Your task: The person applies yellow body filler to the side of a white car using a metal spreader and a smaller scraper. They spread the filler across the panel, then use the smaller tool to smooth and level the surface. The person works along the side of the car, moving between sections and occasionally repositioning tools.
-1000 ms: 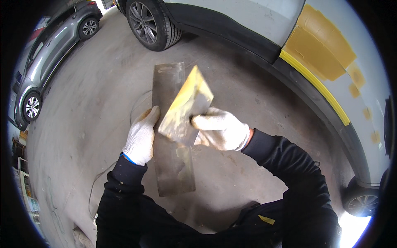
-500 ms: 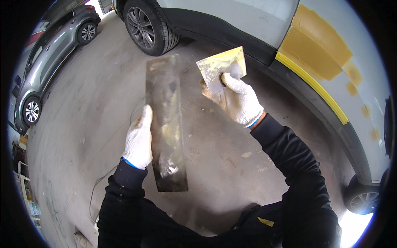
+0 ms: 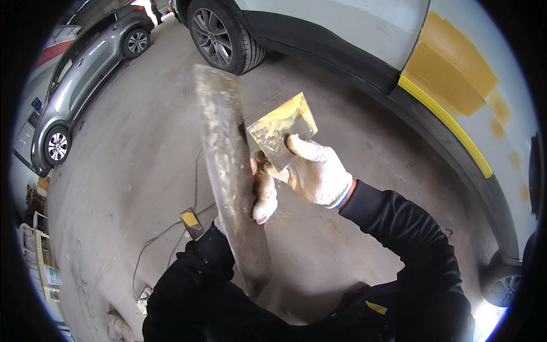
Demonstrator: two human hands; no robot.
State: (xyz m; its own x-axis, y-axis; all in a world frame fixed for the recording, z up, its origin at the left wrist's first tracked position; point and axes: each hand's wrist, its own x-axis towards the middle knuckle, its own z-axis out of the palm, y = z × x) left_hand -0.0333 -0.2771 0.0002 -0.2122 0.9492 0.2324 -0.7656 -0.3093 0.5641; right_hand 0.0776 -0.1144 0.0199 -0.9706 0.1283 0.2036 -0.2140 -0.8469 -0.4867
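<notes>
Floor (image 3: 131, 211): grey, beneath the tilted board (image 3: 225, 148)
Forearms (image 3: 373, 211): left angled up behind the board, right slanting inward
Held: one board, one scraper (image 3: 283, 126) just right of the board
Left hand (image 3: 264, 199): curled around the board's right edge
Right hand (image 3: 322, 176): pinching the scraper between thumb and fingers

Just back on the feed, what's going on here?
The gloved left hand holds a long board, tilted, from behind. The gloved right hand holds a spreader smeared with yellow, just right of the board; whether they touch is unclear. To the right stands a pale car with a mustard patch on its side.
</notes>
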